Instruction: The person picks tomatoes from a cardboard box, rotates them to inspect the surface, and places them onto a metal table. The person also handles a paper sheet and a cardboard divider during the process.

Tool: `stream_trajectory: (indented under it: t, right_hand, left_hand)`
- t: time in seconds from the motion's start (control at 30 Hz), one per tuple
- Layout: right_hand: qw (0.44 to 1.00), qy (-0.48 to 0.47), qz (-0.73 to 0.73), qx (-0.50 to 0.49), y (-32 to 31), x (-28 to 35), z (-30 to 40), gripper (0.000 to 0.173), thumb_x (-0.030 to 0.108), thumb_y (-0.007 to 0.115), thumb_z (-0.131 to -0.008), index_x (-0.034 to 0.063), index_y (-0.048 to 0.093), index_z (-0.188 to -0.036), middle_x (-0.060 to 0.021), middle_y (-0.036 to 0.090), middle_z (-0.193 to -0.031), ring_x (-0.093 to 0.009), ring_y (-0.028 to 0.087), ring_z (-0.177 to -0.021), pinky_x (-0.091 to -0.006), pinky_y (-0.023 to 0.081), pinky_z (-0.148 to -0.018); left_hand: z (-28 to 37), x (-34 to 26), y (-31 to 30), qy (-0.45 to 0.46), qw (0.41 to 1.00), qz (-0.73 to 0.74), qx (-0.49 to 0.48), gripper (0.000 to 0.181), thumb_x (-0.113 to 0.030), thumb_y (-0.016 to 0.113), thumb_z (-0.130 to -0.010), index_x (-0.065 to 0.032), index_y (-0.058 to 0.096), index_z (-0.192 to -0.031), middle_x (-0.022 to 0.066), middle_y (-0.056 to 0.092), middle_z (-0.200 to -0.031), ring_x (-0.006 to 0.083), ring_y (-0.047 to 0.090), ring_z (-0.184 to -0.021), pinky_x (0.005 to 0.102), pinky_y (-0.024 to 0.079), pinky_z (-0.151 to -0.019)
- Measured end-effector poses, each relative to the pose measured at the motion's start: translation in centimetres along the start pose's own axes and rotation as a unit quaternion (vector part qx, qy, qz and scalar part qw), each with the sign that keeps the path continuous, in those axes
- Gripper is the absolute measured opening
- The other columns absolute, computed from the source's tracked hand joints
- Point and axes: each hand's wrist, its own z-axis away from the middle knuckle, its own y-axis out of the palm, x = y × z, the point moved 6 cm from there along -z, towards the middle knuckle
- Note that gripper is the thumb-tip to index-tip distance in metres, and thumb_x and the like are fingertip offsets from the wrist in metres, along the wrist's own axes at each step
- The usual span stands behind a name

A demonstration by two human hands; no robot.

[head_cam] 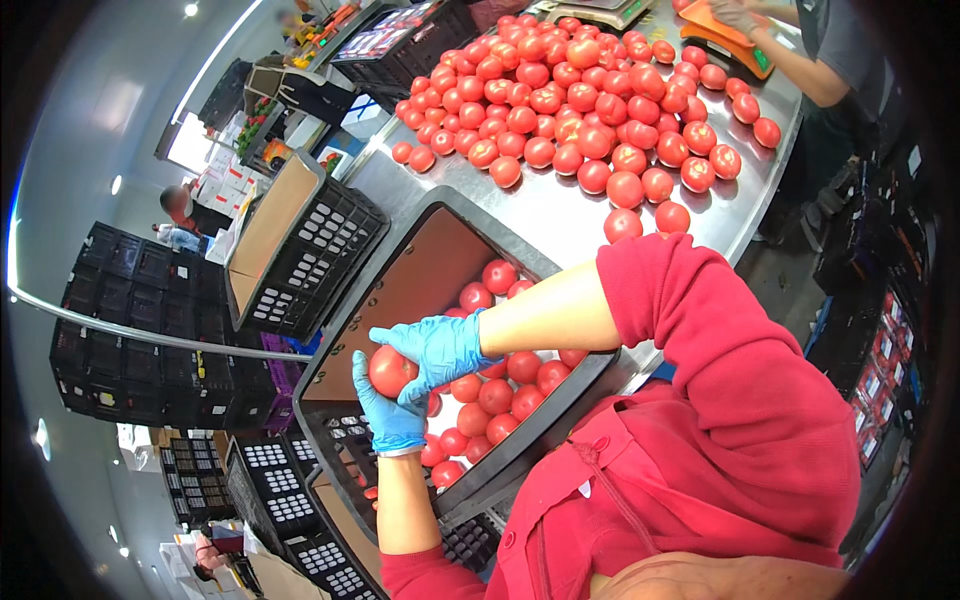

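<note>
A red tomato (391, 371) sits between my two hands above a black plastic crate (442, 196). My left hand (394, 420), in a blue glove, cradles it from below and along its left side. From the upper right, my right hand (442, 351), also blue-gloved, closes on it with fingers and thumb. Inside the crate, brown cardboard (442, 259) lines a side, and many tomatoes (496, 396) lie on a pale bottom, partly hidden by my right forearm. A large heap of tomatoes (570, 97) covers much of the metal table (525, 214) beyond.
Another cardboard-lined black crate (322, 251) stands left of mine. Stacked black crates (150, 330) fill the left, with more perforated crates (277, 480) at the lower left. A co-worker's gloved hands (735, 13) are at an orange scale (724, 37), upper right. A metal rail (150, 337) crosses the left.
</note>
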Motion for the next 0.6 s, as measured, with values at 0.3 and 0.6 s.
stream_trajectory:
  t: [0.3, 0.6]
  right_hand:
    - [0.999, -0.024, -0.005, 0.023, 0.1, 0.2, -0.1, 0.102, 0.042, 0.075, -0.061, 0.0063, 0.022, -0.140, -0.0250, 0.053, -0.117, -0.038, 0.055, -0.105, -0.0434, 0.045, -0.090]
    - [0.989, -0.084, -0.117, 0.013, 1.6, -0.5, -0.9, 0.099, 0.033, 0.079, -0.064, 0.0076, 0.023, -0.141, -0.0216, 0.044, -0.131, -0.036, 0.046, -0.119, -0.0392, 0.038, -0.101]
  left_hand:
    - [0.1, 0.0, 1.7, 0.071, 0.993, -0.048, 0.084, 0.045, -0.039, 0.046, -0.090, -0.0035, 0.051, -0.116, 0.0129, 0.057, -0.116, 0.0244, 0.055, -0.108, 0.0380, 0.045, -0.094]
    - [-1.1, 0.1, -0.4, 0.054, 0.992, -0.050, 0.101, 0.038, -0.033, 0.036, -0.094, -0.0054, 0.050, -0.115, 0.0131, 0.059, -0.114, 0.0252, 0.060, -0.100, 0.0382, 0.050, -0.087]
